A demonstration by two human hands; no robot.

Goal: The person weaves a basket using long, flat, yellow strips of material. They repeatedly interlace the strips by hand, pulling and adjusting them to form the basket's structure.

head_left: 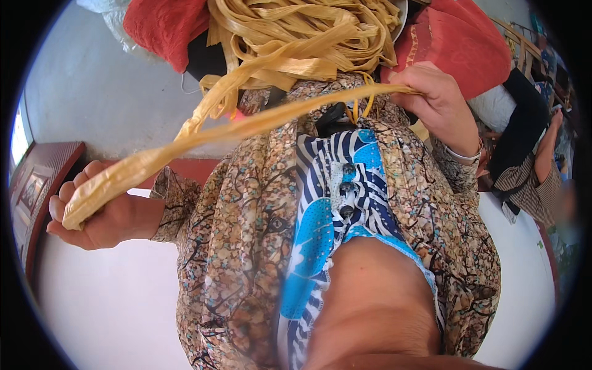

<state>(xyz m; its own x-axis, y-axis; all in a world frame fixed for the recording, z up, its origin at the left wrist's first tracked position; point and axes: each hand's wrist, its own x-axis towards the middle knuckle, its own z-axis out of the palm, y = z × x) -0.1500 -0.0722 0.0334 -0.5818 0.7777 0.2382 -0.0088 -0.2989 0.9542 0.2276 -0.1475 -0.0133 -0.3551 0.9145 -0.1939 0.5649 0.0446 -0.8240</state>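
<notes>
A long, flat, tan strip (246, 126) that looks like dried plant fibre stretches across in front of my chest. My left hand (123, 222), at the left, is closed around its wide, folded end, with the fingers partly behind it. At the upper right, my right hand (435, 98) pinches the narrow end between thumb and fingers. Beyond the stretched strip lies a heaped pile of similar tan strips (320, 34). Some loose strips hang down from that pile toward my left hand.
Red cloths lie left (166, 31) and right (459, 46) of the pile. A dark red panelled wooden piece (49, 191) stands at the far left. At the right, another person's forearm (547, 148) and striped garment (533, 191) show.
</notes>
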